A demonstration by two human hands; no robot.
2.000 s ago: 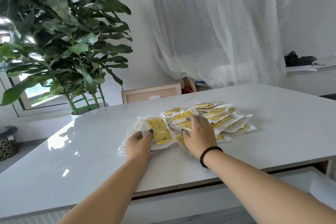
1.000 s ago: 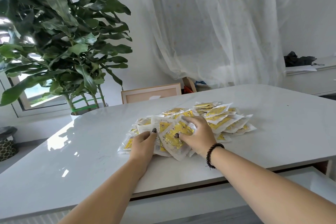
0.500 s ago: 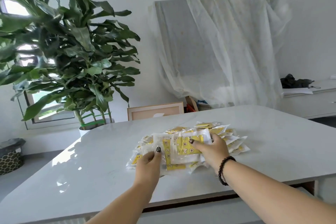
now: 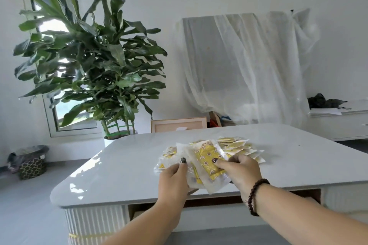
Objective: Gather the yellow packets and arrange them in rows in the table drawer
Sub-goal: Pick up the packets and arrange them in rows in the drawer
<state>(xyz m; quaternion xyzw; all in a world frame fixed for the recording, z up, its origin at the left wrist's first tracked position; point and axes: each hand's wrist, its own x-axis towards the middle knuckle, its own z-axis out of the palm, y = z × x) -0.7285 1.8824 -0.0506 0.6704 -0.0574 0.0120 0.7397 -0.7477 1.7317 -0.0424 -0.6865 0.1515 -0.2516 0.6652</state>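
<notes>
Yellow packets in clear wrappers lie in a loose pile [image 4: 237, 146] on the white table [image 4: 123, 167]. A stack of several packets [image 4: 207, 163] is lifted just above the table's near edge, and both hands hold it. My left hand [image 4: 175, 179] grips its left side, thumb on top. My right hand [image 4: 241, 171], with a dark bead bracelet on the wrist, grips its right side. Under the tabletop, the drawer opening [image 4: 209, 204] shows as a dark gap; the drawer's inside is hidden.
A big potted plant [image 4: 89, 65] stands behind the table's far left corner. A framed panel [image 4: 179, 124] leans behind the table. A sheer cloth covers something [image 4: 245, 65] at the back. A white cabinet [image 4: 342, 123] is at right, a basket [image 4: 31, 167] on the floor at left.
Both hands gathered packets from the pile's near side into a stack and lifted it toward the table's near edge. The camera tilted up and pulled back.
</notes>
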